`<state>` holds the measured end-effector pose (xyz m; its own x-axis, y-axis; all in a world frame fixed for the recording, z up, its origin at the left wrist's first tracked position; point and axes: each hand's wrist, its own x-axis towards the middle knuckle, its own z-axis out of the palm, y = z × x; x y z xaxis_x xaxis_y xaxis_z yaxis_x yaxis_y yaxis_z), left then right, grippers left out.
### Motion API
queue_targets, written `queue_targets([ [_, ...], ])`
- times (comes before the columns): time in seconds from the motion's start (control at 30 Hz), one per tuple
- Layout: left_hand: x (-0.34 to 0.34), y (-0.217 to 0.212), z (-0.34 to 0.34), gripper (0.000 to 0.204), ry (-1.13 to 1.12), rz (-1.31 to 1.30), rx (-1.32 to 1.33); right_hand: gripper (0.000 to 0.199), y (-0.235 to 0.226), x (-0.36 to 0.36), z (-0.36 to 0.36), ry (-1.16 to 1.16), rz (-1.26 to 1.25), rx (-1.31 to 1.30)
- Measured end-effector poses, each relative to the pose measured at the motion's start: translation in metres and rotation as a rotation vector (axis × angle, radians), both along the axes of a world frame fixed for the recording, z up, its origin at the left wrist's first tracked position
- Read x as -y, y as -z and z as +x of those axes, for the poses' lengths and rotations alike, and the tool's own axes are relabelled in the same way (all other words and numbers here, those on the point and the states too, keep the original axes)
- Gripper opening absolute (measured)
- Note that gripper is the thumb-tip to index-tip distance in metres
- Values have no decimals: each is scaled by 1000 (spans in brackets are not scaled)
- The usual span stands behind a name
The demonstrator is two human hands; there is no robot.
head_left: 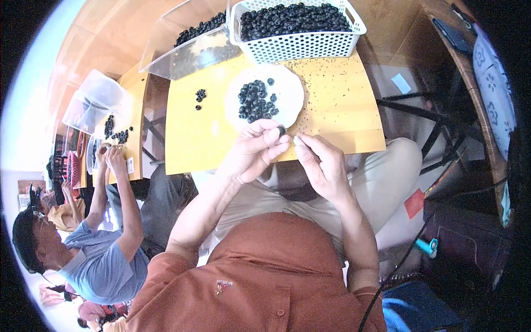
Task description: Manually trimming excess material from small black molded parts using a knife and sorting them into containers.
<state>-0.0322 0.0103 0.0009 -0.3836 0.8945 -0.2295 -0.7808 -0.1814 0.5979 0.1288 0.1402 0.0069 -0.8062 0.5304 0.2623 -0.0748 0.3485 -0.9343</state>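
Note:
My left hand [256, 148] pinches a small round black part [281, 130] between thumb and fingertips, just past the near rim of a white plate [296, 88]. Close beside it, my right hand [323, 163] has thumb and forefinger pressed together. Something small and pale shows at those fingertips, too tiny to name. On the plate lies a pile of similar black parts [254, 99], some with a hole in the middle. A few more black parts [200, 95] rest on the yellow table [188, 133], left of the plate.
A white perforated basket [301, 48] heaped with black parts stands at the far edge, beside a clear plastic bin [193, 58] holding more. Dark crumbs [337, 83] speckle the table's right side. At the left, a co-worker [102, 254] handles similar parts at another table.

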Motion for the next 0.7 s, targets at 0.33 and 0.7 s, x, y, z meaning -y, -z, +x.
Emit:
queue_targets([
  [0.33, 4, 9, 5, 17, 20, 55, 11, 30, 0, 1, 1, -36, 107, -36],
  [0.7, 6, 11, 10, 16, -6, 69, 78, 27, -1, 2, 1, -49, 163, -64],
])
